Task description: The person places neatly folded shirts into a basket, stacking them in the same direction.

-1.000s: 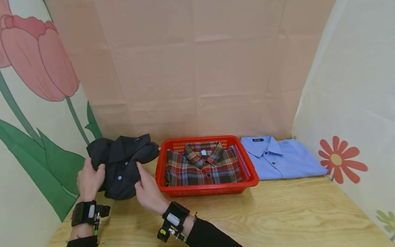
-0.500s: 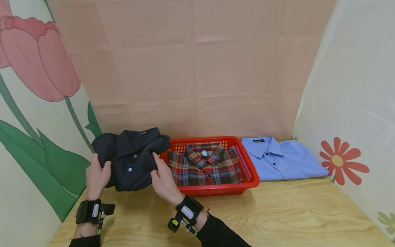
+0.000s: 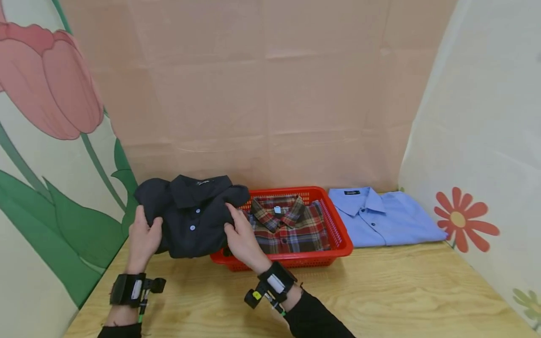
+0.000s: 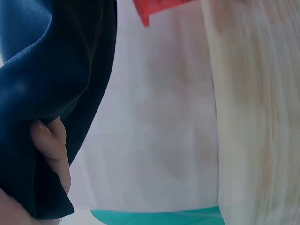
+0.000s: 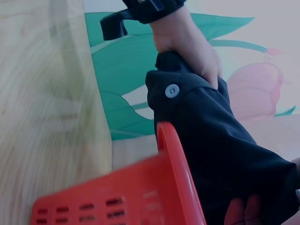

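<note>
A folded black button-up shirt point(image 3: 194, 220) hangs between my two hands, its collar toward the back wall. My left hand point(image 3: 143, 234) grips its left side, and fingers point(image 4: 54, 143) curl under the dark cloth in the left wrist view. On the opposite side, my right hand point(image 3: 245, 237) pinches the cloth, thumb on top. The shirt's right part overlaps the left end of a red plastic basket point(image 3: 334, 254) in the head view. A folded red plaid shirt point(image 3: 291, 234) lies inside that basket, its left part hidden behind the black shirt and my right hand.
A folded light blue shirt point(image 3: 380, 218) lies right of the basket. The wooden table point(image 3: 380, 295) meets a beige sheet point(image 3: 270, 103) at the back. Flower-printed sheets line both sides, with a large pink tulip point(image 3: 50, 84) on the left.
The black shirt has been lifted and carried right in both hands, from beside the basket to over its left end. The basket, plaid shirt and blue shirt stay in place.
</note>
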`<state>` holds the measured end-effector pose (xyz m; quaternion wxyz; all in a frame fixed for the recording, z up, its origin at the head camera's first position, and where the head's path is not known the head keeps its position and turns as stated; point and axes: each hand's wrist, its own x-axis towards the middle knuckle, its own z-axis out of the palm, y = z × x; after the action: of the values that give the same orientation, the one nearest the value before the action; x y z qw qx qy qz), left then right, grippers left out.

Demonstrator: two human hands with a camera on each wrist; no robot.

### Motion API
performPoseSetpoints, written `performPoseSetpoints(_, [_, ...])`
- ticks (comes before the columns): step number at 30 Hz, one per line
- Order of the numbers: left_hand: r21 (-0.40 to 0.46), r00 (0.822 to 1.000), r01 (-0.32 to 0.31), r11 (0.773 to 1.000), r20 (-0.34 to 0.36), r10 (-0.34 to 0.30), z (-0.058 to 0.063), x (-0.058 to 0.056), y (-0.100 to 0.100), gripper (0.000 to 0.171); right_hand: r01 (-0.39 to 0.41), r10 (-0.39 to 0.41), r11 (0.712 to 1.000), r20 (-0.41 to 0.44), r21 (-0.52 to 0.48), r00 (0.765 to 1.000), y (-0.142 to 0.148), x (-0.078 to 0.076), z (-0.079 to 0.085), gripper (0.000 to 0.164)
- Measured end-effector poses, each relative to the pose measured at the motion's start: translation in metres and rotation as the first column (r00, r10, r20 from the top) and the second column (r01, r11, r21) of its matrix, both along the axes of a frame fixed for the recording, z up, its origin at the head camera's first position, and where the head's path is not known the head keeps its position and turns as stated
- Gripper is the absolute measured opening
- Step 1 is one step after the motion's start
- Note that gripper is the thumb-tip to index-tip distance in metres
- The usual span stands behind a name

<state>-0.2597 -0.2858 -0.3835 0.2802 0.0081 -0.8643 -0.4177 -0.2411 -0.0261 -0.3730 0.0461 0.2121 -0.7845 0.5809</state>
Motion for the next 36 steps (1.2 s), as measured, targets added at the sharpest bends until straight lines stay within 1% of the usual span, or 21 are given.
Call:
performPoseSetpoints(2, [0.004,1.0,0.016,1.0,0.0,-0.016,0.0,0.0,0.003,0.033,-0.004,0.004,1.0,-0.012,0.015,1.0,0.006,-0.002,-0.001,0.051])
performPoseSetpoints(6, [0.034,0.998,0.055,0.998,-0.01,-0.054,-0.002,-0.003,0.01,0.037,-0.007,0.01,0.999,-0.069,0.043,0.998,0.019,-0.005,-0.004,0.051])
performPoseSetpoints(10, [0.073,0.995,0.094,0.993,-0.02,-0.093,-0.002,-0.005,0.02,0.045,0.01,-0.008,0.999,-0.078,0.033,0.997,0.032,-0.009,-0.005,0.049])
performPoseSetpoints(13, [0.085,0.994,0.108,0.991,-0.025,-0.106,-0.001,-0.005,0.028,0.049,0.028,-0.024,0.999,-0.085,0.042,0.996,0.041,-0.01,-0.006,0.049])
performPoseSetpoints(16, [0.082,0.993,0.111,0.99,-0.037,-0.108,-0.001,-0.006,0.036,0.047,0.041,-0.035,0.997,-0.099,0.058,0.994,0.052,-0.011,-0.005,0.05])
performPoseSetpoints(19, [0.067,0.992,0.12,0.991,-0.045,-0.117,0.0,-0.008,0.044,0.045,0.053,-0.048,0.997,-0.09,0.05,0.995,0.063,-0.012,-0.006,0.05])
performPoseSetpoints(22, [0.064,0.989,0.147,0.987,-0.034,-0.145,0.0,-0.008,0.049,0.046,0.058,-0.055,0.997,-0.074,0.043,0.996,0.073,-0.012,-0.007,0.049])
performPoseSetpoints(25, [0.081,0.984,0.176,0.981,-0.029,-0.174,0.001,-0.009,0.053,0.049,0.059,-0.056,0.997,-0.054,0.04,0.997,0.082,-0.011,-0.007,0.049])
performPoseSetpoints(29, [0.102,0.98,0.197,0.975,-0.016,-0.196,0.002,-0.011,0.059,0.052,0.067,-0.065,0.997,-0.055,0.044,0.996,0.093,-0.014,-0.007,0.049])
performPoseSetpoints(33, [0.107,0.974,0.226,0.968,0.001,-0.227,0.003,-0.014,0.068,0.05,0.092,-0.089,0.994,-0.046,0.063,0.995,0.104,-0.016,-0.007,0.05])
performPoseSetpoints(36, [0.114,0.97,0.241,0.964,0.0,-0.242,0.004,-0.016,0.075,0.045,0.105,-0.102,0.991,-0.041,0.087,0.994,0.112,-0.019,-0.006,0.05])
